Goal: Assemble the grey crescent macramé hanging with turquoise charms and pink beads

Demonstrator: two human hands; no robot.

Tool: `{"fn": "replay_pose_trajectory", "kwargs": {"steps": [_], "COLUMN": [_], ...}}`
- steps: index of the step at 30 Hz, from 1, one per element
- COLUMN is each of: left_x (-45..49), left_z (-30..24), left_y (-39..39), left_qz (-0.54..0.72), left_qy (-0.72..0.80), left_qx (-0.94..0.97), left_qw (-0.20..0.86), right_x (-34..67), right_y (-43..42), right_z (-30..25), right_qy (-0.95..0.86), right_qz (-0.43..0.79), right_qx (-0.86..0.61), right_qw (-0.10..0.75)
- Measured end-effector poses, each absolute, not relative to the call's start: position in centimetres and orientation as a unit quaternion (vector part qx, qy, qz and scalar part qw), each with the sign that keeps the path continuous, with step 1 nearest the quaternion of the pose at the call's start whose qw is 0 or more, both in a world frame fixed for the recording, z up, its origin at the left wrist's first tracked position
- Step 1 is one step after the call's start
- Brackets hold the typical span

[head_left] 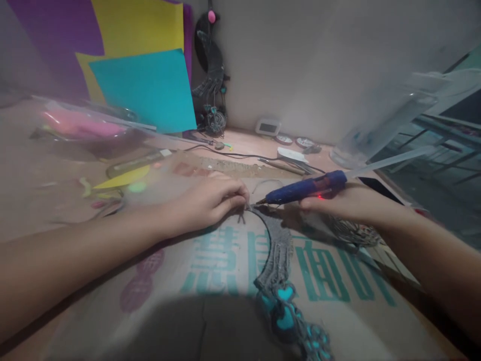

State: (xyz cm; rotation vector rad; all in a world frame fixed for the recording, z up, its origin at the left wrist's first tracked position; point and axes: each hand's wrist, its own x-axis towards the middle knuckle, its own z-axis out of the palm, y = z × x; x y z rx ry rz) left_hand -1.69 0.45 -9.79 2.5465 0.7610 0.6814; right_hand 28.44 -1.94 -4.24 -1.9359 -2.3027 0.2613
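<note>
A blue hot glue gun (300, 188) with a clear glue stick (391, 161) in its back lies in my right hand (338, 203), whose fingers are wrapped around it. A small red light glows on its side. Its nozzle points left, at the upper end of a grey crescent-shaped craft piece (278, 243) trimmed with turquoise hearts (284, 317) at its lower end. My left hand (225, 198) pinches at that same upper end, close to the nozzle. What exactly the left fingertips hold is hidden; a short dark strand shows below them.
Beneath the work lies a flat printed cardboard sheet (169, 321). A similar dark crescent ornament (212, 70) hangs on the wall beside coloured paper sheets (146, 90). Clear plastic containers, a small white digital clock (268, 126) and a wound bundle of cord (355, 233) stand around.
</note>
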Motion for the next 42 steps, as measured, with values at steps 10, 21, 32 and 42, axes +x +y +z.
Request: {"fn": "replay_pose_trajectory", "kwargs": {"steps": [10,21,32,42], "left_x": [-1.7,-1.6,-1.6,-1.6], "left_z": [-9.8,-9.8,-9.7,-9.8], "left_y": [0.4,0.4,0.3,0.4], "left_qz": [0.247,0.25,0.244,0.24], "left_qy": [0.281,0.274,0.246,0.254], "left_qx": [0.91,0.912,0.924,0.922], "left_qw": [0.177,0.175,0.161,0.165], "right_x": [26.7,26.2,26.8,25.4], "right_y": [-2.7,-3.0,-2.7,-3.2], "right_z": [-4.2,-3.6,-3.9,-3.1], "right_qy": [-0.762,-0.76,-0.771,-0.762], "right_qz": [0.126,0.121,0.156,0.155], "right_qx": [-0.635,-0.638,-0.617,-0.629], "right_qw": [0.018,0.028,0.016,0.013]}}
